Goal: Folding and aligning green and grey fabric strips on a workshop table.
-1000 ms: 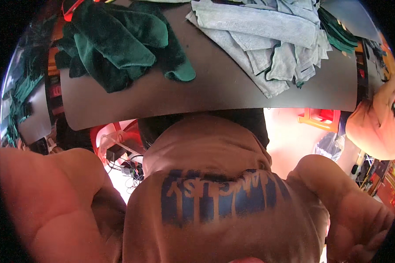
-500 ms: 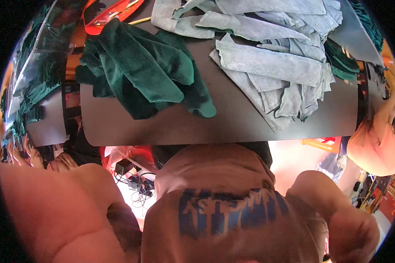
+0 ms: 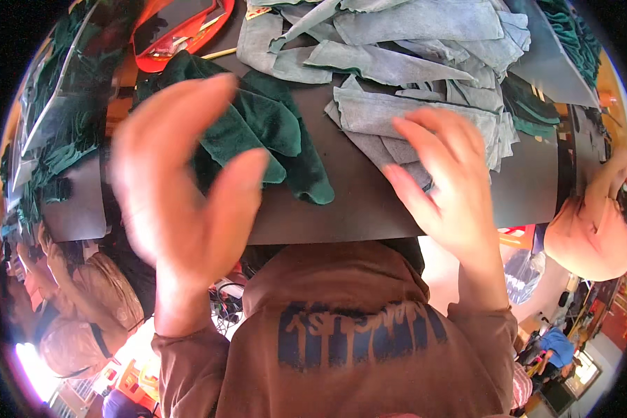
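Head view: I'm hovering my left hand (image 3: pixel 181 174), blurred, fingers spread wide and holding nothing, over the dark green suede pieces (image 3: pixel 258 132) on the dark tabletop (image 3: pixel 369 202). My right hand (image 3: pixel 446 181), also splayed and empty, is resting its fingertips on the grey-blue suede pile (image 3: pixel 411 76). An orange tray (image 3: pixel 188 28) is sitting at the far edge.

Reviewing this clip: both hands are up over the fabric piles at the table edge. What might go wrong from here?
1. The dark green cloth pile lies close to the table edge; a sweep by the blurred, open left hand could push pieces off.
2. The right hand touches the loose grey-blue cloth pieces, which overlap; lifting one may drag others along.
3. The two piles nearly meet, so colours could get mixed.
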`<state>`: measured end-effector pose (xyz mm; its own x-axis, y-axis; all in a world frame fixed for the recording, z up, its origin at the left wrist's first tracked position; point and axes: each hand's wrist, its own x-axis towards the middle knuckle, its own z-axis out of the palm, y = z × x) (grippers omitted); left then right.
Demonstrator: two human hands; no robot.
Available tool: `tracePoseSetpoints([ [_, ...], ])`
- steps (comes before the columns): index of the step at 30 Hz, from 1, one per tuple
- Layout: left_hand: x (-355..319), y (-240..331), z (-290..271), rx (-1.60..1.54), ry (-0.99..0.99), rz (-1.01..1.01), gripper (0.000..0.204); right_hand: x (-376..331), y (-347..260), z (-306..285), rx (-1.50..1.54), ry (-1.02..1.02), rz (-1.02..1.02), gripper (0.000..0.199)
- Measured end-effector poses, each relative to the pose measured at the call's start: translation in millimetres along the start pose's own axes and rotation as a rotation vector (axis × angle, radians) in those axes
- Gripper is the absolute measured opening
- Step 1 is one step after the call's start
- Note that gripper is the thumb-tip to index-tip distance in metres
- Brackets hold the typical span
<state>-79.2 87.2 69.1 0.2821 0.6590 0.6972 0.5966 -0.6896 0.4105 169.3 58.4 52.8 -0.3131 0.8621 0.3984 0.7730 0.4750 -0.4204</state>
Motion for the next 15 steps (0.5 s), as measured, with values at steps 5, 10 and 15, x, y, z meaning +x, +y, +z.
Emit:
tracePoseSetpoints([
  [5,-6.3,-15.9,6.4,0.252,-0.53,0.025,0.028,5.3,21.7,14.2,-0.239,-0.082,-0.022,0.023],
  [10,0.8,25.5,-24.2,-0.247,-0.256,0.089,0.022,8.6,25.9,2.3,-0.091,-0.017,0.059,0.012],
  [15,-24.6,74.8,-41.9,-1.178,0.145,0.024,0.035,20.1,2.8,-14.3,0.485,0.234,0.187,0.008],
])
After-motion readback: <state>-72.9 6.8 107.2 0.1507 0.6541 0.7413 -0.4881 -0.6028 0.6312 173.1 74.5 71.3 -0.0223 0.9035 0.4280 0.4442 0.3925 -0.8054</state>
